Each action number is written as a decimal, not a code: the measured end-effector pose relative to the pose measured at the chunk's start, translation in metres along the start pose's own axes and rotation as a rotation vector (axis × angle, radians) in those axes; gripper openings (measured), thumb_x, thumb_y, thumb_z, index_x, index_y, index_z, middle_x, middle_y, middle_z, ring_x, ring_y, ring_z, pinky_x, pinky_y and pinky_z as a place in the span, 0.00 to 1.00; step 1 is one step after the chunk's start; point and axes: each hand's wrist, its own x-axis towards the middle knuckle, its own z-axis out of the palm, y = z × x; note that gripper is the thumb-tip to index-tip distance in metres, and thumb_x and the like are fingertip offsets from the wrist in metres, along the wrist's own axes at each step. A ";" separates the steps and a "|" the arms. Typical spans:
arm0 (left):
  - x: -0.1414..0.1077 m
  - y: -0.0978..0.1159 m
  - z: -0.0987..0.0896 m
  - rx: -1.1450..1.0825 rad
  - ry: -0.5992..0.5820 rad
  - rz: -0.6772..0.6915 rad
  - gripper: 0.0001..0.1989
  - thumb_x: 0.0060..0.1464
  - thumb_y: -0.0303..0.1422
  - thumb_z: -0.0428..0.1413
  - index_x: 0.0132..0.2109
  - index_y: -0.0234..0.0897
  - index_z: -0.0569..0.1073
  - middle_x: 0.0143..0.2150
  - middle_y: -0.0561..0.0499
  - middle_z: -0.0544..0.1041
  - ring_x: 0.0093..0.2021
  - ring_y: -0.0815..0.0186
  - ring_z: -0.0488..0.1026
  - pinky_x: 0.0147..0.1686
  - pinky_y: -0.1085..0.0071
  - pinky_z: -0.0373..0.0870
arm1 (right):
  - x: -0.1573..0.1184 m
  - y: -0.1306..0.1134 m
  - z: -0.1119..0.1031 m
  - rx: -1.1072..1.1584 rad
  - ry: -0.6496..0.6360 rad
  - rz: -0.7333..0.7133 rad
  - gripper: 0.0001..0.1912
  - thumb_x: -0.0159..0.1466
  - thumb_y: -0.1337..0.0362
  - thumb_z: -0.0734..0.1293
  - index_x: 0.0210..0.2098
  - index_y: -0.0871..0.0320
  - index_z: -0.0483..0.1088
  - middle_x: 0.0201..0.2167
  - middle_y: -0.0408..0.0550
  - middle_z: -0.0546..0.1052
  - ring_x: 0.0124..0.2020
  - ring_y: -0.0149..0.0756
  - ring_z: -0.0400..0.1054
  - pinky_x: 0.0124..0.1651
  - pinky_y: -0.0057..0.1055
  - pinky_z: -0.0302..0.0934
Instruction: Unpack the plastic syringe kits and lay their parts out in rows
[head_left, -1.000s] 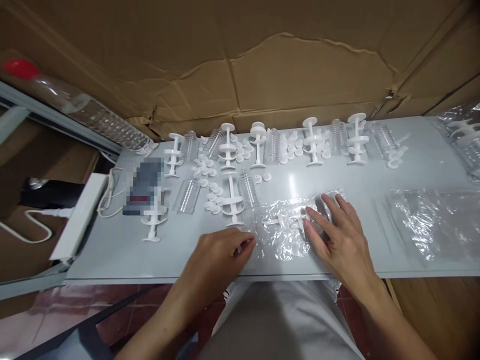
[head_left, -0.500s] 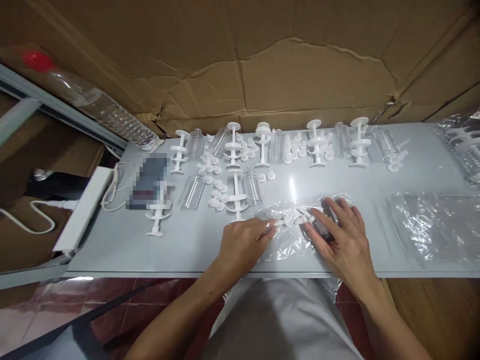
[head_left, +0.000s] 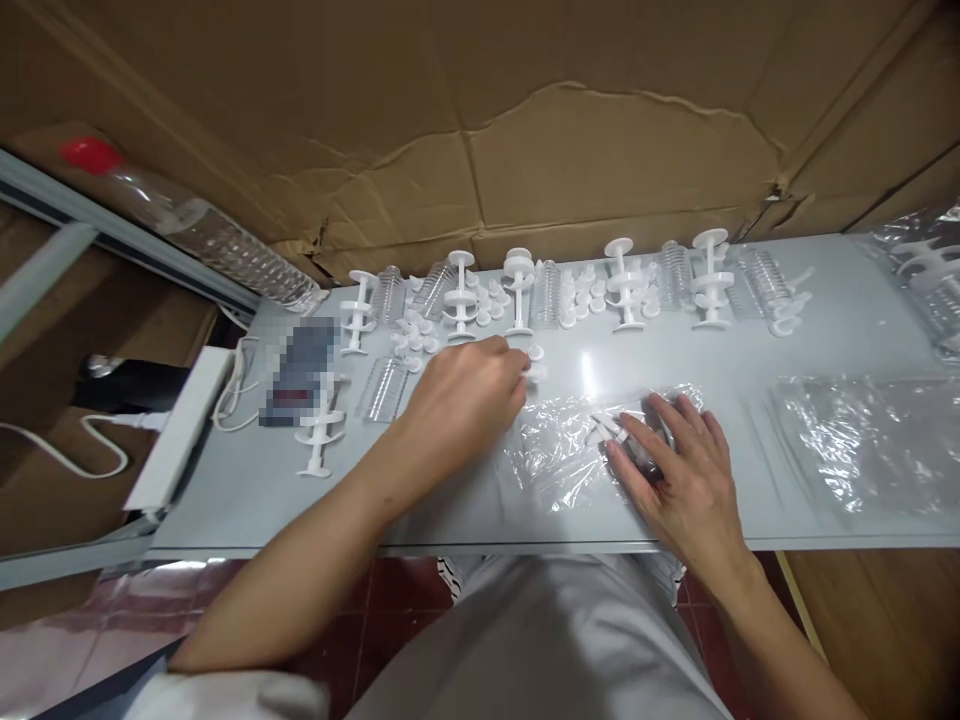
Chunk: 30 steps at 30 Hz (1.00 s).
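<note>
My left hand [head_left: 472, 392] is over the middle of the table. Its fingertips are pinched at a small white plastic nozzle [head_left: 535, 373], and another small white round piece [head_left: 535, 352] lies just beyond. The hand hides part of the table under it. My right hand [head_left: 686, 470] lies with fingers spread on a clear plastic bag [head_left: 559, 455], thumb and index fingertip beside several white nozzles [head_left: 606, 428] that show at the bag. Something darker under the right palm is mostly hidden.
Along the back stand white plungers [head_left: 519, 290], clear ribbed barrels [head_left: 547, 295] and clusters of white nozzles [head_left: 581, 297]. At left are a pixelated dark object [head_left: 300, 365], a power strip [head_left: 180, 430] and a red-capped bottle [head_left: 217, 235]. More clear bags [head_left: 870, 450] lie at right.
My left hand has moved from the bag up and left to the small white pieces, now covering a plunger and barrel seen earlier. My right hand has stayed on the bag.
</note>
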 end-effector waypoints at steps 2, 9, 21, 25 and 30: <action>0.022 0.005 0.013 0.124 -0.115 0.030 0.12 0.58 0.23 0.53 0.35 0.33 0.82 0.34 0.42 0.81 0.29 0.59 0.77 0.29 0.64 0.68 | 0.000 -0.001 -0.001 -0.005 0.003 -0.002 0.16 0.69 0.57 0.73 0.55 0.54 0.79 0.63 0.58 0.76 0.70 0.60 0.66 0.70 0.64 0.60; 0.036 0.002 0.019 0.117 -0.190 0.089 0.12 0.56 0.22 0.54 0.38 0.32 0.83 0.34 0.42 0.81 0.30 0.60 0.75 0.32 0.64 0.67 | 0.001 -0.002 -0.002 0.016 -0.004 0.013 0.16 0.69 0.57 0.73 0.54 0.55 0.79 0.63 0.58 0.76 0.69 0.60 0.66 0.69 0.65 0.60; -0.072 0.024 0.043 -0.483 -0.077 -0.008 0.13 0.70 0.32 0.56 0.42 0.39 0.86 0.28 0.54 0.79 0.27 0.70 0.74 0.29 0.73 0.65 | -0.002 0.003 -0.001 0.080 0.009 0.020 0.14 0.71 0.63 0.71 0.54 0.56 0.80 0.63 0.59 0.76 0.70 0.58 0.66 0.70 0.63 0.58; -0.063 0.041 0.078 -0.631 0.133 0.003 0.14 0.71 0.39 0.57 0.53 0.40 0.85 0.32 0.52 0.81 0.27 0.71 0.73 0.29 0.74 0.67 | -0.003 0.003 -0.002 0.077 -0.013 0.029 0.13 0.71 0.59 0.71 0.53 0.55 0.81 0.63 0.57 0.76 0.69 0.58 0.67 0.70 0.63 0.58; -0.058 0.057 0.098 -0.475 0.193 -0.050 0.13 0.71 0.42 0.58 0.50 0.42 0.86 0.30 0.53 0.84 0.29 0.68 0.78 0.28 0.73 0.65 | 0.000 -0.003 0.001 0.026 0.030 0.018 0.10 0.69 0.58 0.73 0.47 0.55 0.82 0.59 0.57 0.79 0.65 0.59 0.71 0.68 0.63 0.59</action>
